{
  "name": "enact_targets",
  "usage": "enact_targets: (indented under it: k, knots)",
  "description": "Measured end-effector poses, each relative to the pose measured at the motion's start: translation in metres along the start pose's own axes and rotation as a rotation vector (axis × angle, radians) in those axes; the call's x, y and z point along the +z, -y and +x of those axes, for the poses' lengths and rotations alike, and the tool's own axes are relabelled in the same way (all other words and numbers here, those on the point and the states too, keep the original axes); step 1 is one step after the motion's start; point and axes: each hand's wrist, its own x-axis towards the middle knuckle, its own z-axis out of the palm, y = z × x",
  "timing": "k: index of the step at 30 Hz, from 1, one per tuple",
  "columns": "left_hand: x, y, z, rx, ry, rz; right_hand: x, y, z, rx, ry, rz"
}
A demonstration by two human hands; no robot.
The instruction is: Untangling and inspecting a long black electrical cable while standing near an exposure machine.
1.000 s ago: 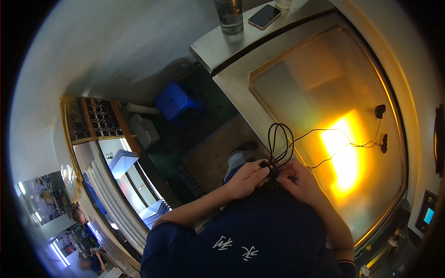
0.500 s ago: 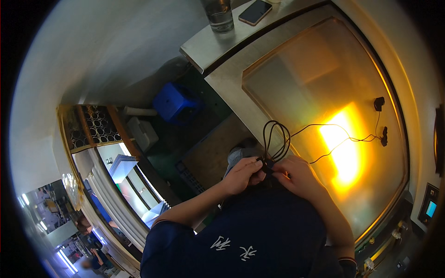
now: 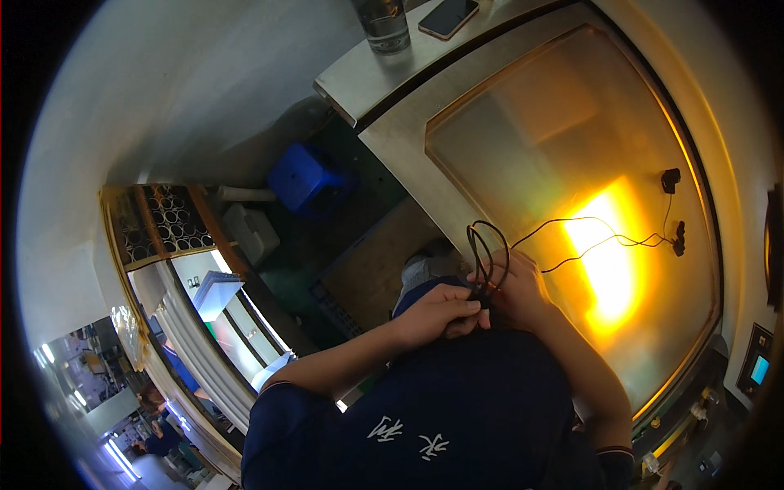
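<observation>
Close to my body, a thin black cable (image 3: 471,237) is bunched into loops that stand up between my two hands. My left hand (image 3: 445,311) is closed, pinching the dark lower end of the bundle between thumb and fingers. Beside it, my right hand (image 3: 521,287) is curled around the loops, its fingertips partly hidden behind them. From the bundle the cable runs right across the metal worktop (image 3: 523,175). There it meets a small black connector piece (image 3: 679,238), and a thinner lead goes on to a black block-shaped plug (image 3: 670,180).
A glass of clear liquid (image 3: 385,31) and a phone (image 3: 448,18) lie on the far ledge. Bright yellow light (image 3: 606,257) falls on the worktop. A blue stool (image 3: 308,180) stands on the floor at left, near a rack of round holes (image 3: 175,219). A small lit screen (image 3: 759,369) is at right.
My right hand has moved up and around the loops, while my left hand has shifted slightly down and right. The loops have tilted and narrowed; the connectors have stayed in place.
</observation>
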Motion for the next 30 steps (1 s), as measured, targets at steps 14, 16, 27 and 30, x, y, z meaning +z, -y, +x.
enact_targets:
  k: [14, 16, 27, 30]
  knots:
    - [-0.006, 0.017, 0.004, 0.177, -0.181, 0.001, -0.042, 0.026, -0.002, 0.211, 0.209, 0.265]
    - [-0.006, 0.014, 0.004, 0.206, -0.190, 0.104, -0.050, 0.031, -0.001, 0.132, 0.217, 0.006]
    - [0.000, 0.020, 0.011, 0.420, -0.253, 0.702, -0.035, 0.062, -0.002, 0.532, 0.236, 0.330]
    - [0.001, 0.018, 0.009, 0.515, -0.232, 0.672, -0.034, 0.064, -0.001, 0.588, 0.242, 0.260]
